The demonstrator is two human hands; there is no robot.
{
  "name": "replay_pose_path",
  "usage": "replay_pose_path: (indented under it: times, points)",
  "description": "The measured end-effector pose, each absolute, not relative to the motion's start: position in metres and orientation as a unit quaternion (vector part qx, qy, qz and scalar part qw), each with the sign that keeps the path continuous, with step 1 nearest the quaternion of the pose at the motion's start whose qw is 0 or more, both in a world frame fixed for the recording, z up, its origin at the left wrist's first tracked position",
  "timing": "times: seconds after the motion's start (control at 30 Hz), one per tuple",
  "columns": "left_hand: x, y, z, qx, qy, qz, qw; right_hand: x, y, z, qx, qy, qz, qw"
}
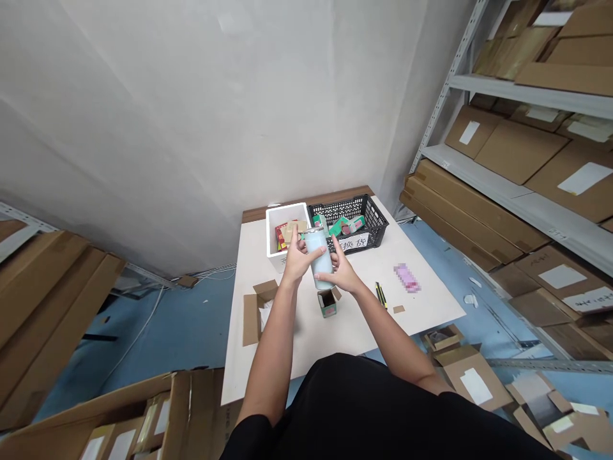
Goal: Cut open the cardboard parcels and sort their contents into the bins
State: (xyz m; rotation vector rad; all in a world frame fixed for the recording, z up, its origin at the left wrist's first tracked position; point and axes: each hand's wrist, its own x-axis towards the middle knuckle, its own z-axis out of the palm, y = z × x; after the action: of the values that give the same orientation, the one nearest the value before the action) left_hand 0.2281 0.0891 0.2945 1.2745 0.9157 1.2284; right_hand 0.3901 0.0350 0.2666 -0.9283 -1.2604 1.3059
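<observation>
Between my two hands, a light blue tumbler point(317, 252) is held up over the table, slightly tilted, with a metallic rim at its top. My left hand point(297, 255) wraps its left side, thumb across the front. My right hand point(343, 275) grips the lower right side, fingers partly behind it. Just below the tumbler stands a small green box point(328, 311) with its top flaps open. An open brown carton point(251, 319) with white paper inside lies to the left, partly hidden by my left forearm.
Behind my hands are a white bin point(274, 259) with packets and a black crate point(380, 233) with green boxes. A utility knife point(381, 295) and a blurred pink item point(407, 278) lie on the table point(431, 305) to the right. Shelves of cartons point(522, 150) line the right side.
</observation>
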Motion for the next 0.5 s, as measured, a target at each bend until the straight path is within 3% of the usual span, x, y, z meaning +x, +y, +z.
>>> replay_pose_path:
  times: [0.2, 0.33, 0.5]
  points:
    - [0.222, 0.091, 0.293, 0.519, 0.398, 0.521, 0.548, 0.390, 0.037, 0.268, -0.400, -0.529, 0.534, 0.524]
    - [0.219, 0.090, 0.291, 0.525, 0.387, 0.506, 0.564, 0.391, 0.038, 0.265, -0.339, -0.512, 0.613, 0.497]
    - [0.218, 0.088, 0.288, 0.526, 0.418, 0.515, 0.532, 0.393, 0.040, 0.253, -0.345, -0.490, 0.612, 0.515]
